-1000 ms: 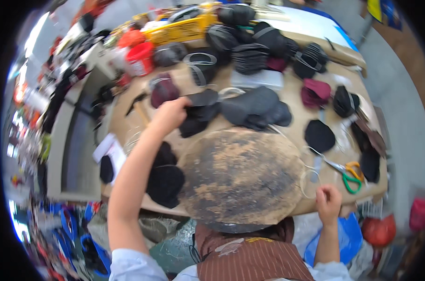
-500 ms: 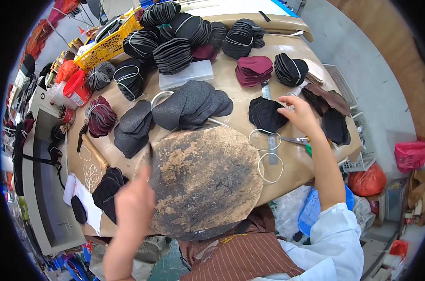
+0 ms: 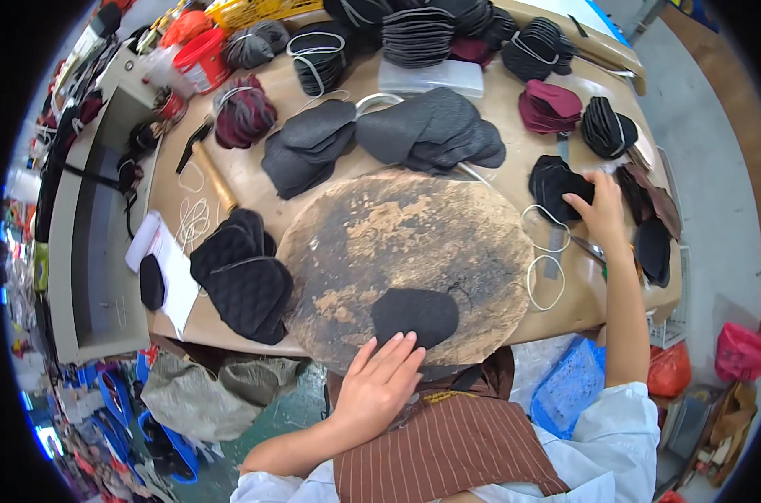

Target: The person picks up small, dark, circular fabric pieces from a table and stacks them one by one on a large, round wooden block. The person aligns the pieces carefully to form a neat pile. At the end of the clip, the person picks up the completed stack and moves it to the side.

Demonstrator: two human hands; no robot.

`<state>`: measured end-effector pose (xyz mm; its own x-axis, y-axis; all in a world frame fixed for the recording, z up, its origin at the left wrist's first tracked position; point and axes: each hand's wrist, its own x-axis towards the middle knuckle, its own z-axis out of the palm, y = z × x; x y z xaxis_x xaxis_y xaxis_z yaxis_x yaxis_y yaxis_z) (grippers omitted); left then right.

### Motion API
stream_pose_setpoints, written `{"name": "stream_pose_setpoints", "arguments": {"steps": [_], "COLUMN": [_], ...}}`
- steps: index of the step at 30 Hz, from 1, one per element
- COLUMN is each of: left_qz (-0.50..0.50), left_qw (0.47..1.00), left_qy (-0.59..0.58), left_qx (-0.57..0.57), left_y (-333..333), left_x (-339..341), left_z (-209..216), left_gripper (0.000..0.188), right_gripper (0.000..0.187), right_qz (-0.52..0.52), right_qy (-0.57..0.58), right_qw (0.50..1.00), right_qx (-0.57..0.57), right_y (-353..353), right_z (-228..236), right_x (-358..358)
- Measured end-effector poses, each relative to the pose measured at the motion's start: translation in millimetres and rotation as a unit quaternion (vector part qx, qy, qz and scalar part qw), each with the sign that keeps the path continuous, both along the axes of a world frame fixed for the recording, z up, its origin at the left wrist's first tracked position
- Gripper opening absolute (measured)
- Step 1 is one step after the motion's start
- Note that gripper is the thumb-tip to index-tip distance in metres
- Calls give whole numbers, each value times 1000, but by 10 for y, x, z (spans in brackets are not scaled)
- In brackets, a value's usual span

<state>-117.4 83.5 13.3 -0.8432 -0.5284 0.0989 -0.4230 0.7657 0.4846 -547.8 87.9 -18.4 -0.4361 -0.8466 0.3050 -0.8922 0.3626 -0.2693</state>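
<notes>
One black oval fabric piece (image 3: 416,318) lies flat near the front edge of the round wooden block (image 3: 380,226). My left hand (image 3: 379,381) is stretched out with its fingertips on that piece's near edge. Over on the right, my right hand (image 3: 603,207) has its thumb and fingers pinched on the edge of a stack of black fabric pieces (image 3: 552,186); how many it grips is hidden. A pile of quilted black fabric pieces (image 3: 245,281) rests left of the block. Dark grey fabric pieces (image 3: 435,126) lie behind it.
Pale elastic loops (image 3: 548,281) lie over a metal ruler (image 3: 551,267) beside the block, close to scissors (image 3: 588,246). A wooden-handled hammer (image 3: 213,173) lies at left, near a red cup (image 3: 201,61). Maroon pieces (image 3: 550,107) and tied bundles stand at the back.
My left hand has moved from the block's left side to its front edge, and a black piece now lies there. My right hand has closed on the black stack. The view has shifted.
</notes>
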Motion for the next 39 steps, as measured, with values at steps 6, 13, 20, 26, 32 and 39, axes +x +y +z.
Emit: {"name": "stream_pose_setpoints", "arguments": {"steps": [6, 13, 20, 26, 32, 39], "left_qz": [39, 94, 134, 111, 230, 184], "left_qw": [986, 677, 688, 889, 959, 970], "left_qy": [113, 376, 329, 189, 157, 151], "left_qx": [118, 626, 633, 401, 49, 56], "left_y": [-29, -198, -188, 178, 201, 290], "left_x": [105, -271, -214, 69, 413, 397], "left_z": [-38, 70, 43, 23, -294, -353], "left_gripper": [51, 63, 36, 38, 49, 44], "right_gripper": [23, 27, 30, 16, 16, 17], "right_qz": [27, 203, 243, 314, 158, 267], "right_qy": [-398, -645, -619, -489, -617, -509], "right_qw": [902, 736, 740, 774, 731, 774], "right_qx": [-162, 26, 97, 252, 243, 266], "right_y": [273, 177, 129, 227, 131, -277], "right_z": [630, 829, 764, 619, 480, 415], "right_x": [654, 1659, 1837, 1739, 1711, 2076]}}
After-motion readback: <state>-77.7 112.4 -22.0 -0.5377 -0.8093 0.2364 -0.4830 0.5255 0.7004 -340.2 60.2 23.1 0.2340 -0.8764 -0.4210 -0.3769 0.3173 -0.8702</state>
